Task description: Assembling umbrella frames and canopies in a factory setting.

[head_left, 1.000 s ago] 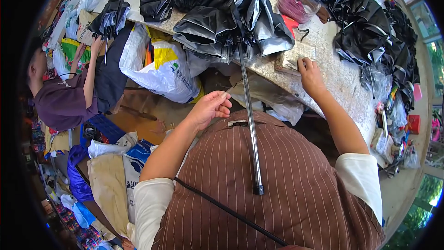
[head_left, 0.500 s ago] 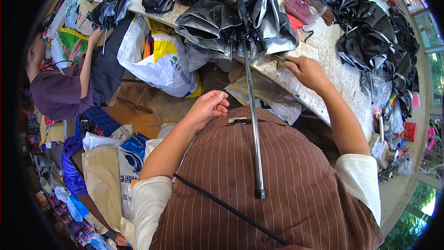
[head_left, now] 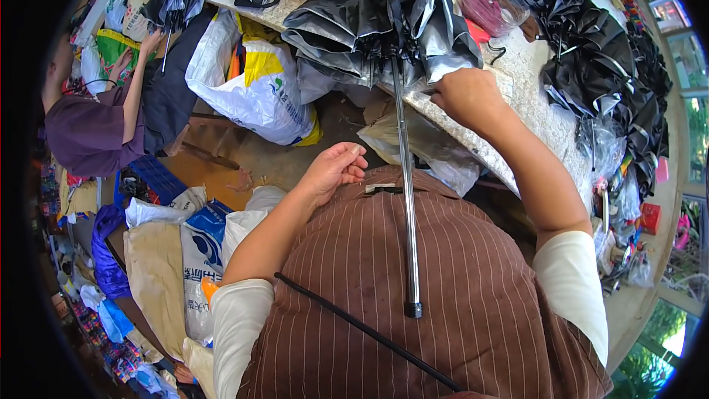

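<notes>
A folded umbrella [head_left: 343, 33], black with a silver lining, lies over the table edge in front of me. Its bare metal shaft [head_left: 408, 207] points toward me, with the black end cap over my brown striped apron [head_left: 347, 266]. My left hand [head_left: 336, 171] is closed in a pinch, left of the shaft and apart from it. Whatever is between its fingertips is too small to make out. My right hand [head_left: 470, 101] is closed at the table edge, just below the right side of the canopy. Its fingertips are turned away, so what they hold is hidden.
More black umbrellas [head_left: 591, 55] are piled on the white worn table [head_left: 528, 103] at right. A clear bag of pink material [head_left: 491, 4] sits behind the canopy. Left of me are a white and yellow sack [head_left: 255, 92] and a co-worker [head_left: 96, 129] handling another umbrella.
My right hand has moved slightly up and left, turning its back toward me and coming nearer the canopy. The left hand has stayed in its pinch. The whole view has shifted slightly.
</notes>
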`<move>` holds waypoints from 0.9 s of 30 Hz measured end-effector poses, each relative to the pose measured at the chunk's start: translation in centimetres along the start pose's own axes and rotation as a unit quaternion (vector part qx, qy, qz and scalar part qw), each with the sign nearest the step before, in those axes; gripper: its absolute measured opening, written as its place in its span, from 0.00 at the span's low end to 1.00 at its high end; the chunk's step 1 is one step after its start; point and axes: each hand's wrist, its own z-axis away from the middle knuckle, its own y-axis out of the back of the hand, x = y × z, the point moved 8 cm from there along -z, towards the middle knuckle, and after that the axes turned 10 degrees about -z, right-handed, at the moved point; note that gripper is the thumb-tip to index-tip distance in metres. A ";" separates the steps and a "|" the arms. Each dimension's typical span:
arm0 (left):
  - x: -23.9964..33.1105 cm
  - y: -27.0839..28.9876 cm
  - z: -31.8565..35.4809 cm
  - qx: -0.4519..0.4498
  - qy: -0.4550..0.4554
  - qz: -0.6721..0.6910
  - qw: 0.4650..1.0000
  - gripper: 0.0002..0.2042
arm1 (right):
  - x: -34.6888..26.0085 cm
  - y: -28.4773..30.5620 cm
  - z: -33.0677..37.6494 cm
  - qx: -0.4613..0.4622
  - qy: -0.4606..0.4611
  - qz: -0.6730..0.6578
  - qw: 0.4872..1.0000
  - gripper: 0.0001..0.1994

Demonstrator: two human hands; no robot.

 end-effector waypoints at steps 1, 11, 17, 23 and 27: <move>-0.2 0.2 0.1 0.004 -0.001 0.006 1.000 0.10 | -0.6 0.4 0.2 0.011 0.012 -0.003 1.000 0.12; -0.5 -0.3 -0.2 0.017 0.000 0.005 1.000 0.08 | 0.2 -3.9 -0.5 -0.067 0.066 -0.154 0.984 0.15; -0.6 -0.1 -0.2 0.032 0.003 0.011 0.999 0.09 | 3.6 -0.5 -0.1 0.114 -0.057 -0.500 0.857 0.17; -0.3 -0.8 -0.8 0.029 -0.003 -0.003 1.000 0.08 | 3.3 -1.1 -1.7 0.084 -0.112 -0.644 0.752 0.16; 0.4 -0.4 -0.6 0.052 -0.019 0.007 0.998 0.08 | 2.9 -1.1 -1.1 0.022 -0.098 -0.725 0.682 0.15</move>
